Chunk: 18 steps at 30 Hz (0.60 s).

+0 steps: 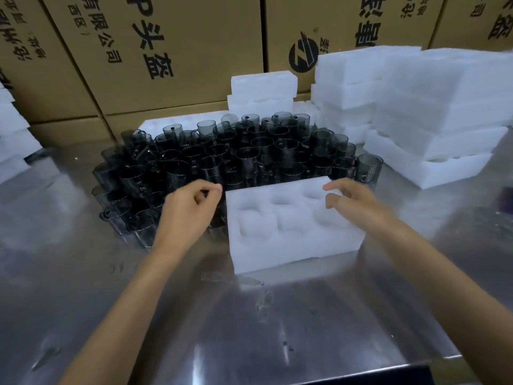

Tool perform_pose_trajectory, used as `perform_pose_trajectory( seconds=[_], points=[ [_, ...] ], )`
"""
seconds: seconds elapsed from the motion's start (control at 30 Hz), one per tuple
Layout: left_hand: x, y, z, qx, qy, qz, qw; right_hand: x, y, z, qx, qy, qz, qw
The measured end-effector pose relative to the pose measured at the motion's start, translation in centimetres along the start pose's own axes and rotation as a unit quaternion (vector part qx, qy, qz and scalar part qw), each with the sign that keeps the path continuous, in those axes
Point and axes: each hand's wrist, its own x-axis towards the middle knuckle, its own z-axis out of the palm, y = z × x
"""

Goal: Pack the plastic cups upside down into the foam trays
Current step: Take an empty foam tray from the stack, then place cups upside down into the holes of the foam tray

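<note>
A white foam tray (291,229) sits on the shiny metal table (249,329) just right of the frame's centre, its six round pockets in two rows of three showing no cups in them. The right hand (352,202) rests over the tray's upper right corner, fingers loosely bent with the fingertips touching the foam; whether it actually grips the edge cannot be told. The left hand (188,209) hovers just left of the tray's upper left corner, above the nearest cups, its fingers curled inward with thumb and forefinger close together; it appears to hold nothing, though a small thing pinched there could not be made out. Behind and to the left of the tray, a dense crowd of dark, smoky transparent plastic cups (236,157) covers the middle of the frame, most standing, some tipped at the lower left. Stacks of foam trays (433,107) rise at the right of the frame, a smaller stack (262,93) stands behind the cups at top centre, and more foam (11,129) shows at the left edge. Brown cardboard boxes (155,51) with black printed characters fill the top of the frame.
</note>
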Motion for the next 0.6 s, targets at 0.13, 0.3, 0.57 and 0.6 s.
perform_pose_trajectory(
  seconds=[0.13, 0.3, 0.57, 0.6],
  points=[
    [3.2, -0.1, -1.6, 0.175, 0.108, 0.060, 0.977, 1.0, 0.4, -0.3, 0.004, 0.056, -0.054, 0.997],
    [4.1, -1.4, -0.8, 0.176, 0.063, -0.041, 0.982, 1.7, -0.2, -0.7, -0.009, 0.041, -0.046, 0.998],
    [4.2, -2.8, -0.7, 0.090, 0.114, -0.062, 0.987, 1.2, -0.8, -0.1, 0.054, 0.001, 0.007, 0.999],
    [4.0, -2.8, -0.8, 0.082, 0.121, -0.057, 0.988, 1.1, -0.6, 0.1, 0.057, 0.008, 0.010, 0.998]
  ],
)
